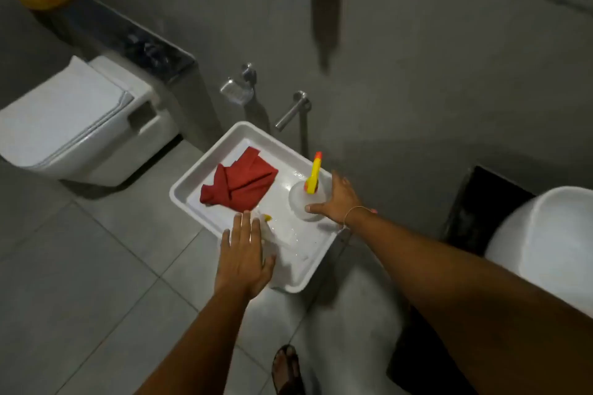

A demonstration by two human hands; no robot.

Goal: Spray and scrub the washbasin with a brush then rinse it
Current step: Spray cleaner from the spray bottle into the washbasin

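A white tray (189, 183) stands low near the wall. On it lie a red cloth (240, 184), a clear spray bottle (301, 196) with a yellow trigger, and a pale object with a yellow end (265, 219) that is partly hidden. My right hand (337, 199) wraps around the spray bottle's body, thumb on its near side. My left hand (245, 250) is flat with its fingers extended over the tray's near edge, just behind the pale object. The white washbasin (545, 240) shows at the right edge.
A white wall-hung toilet (80, 125) is at the left, with a dark ledge behind it. A metal tap (293, 111) and a soap holder (236, 90) stick out of the grey wall above the tray. My sandalled foot (287, 369) stands on the tiled floor.
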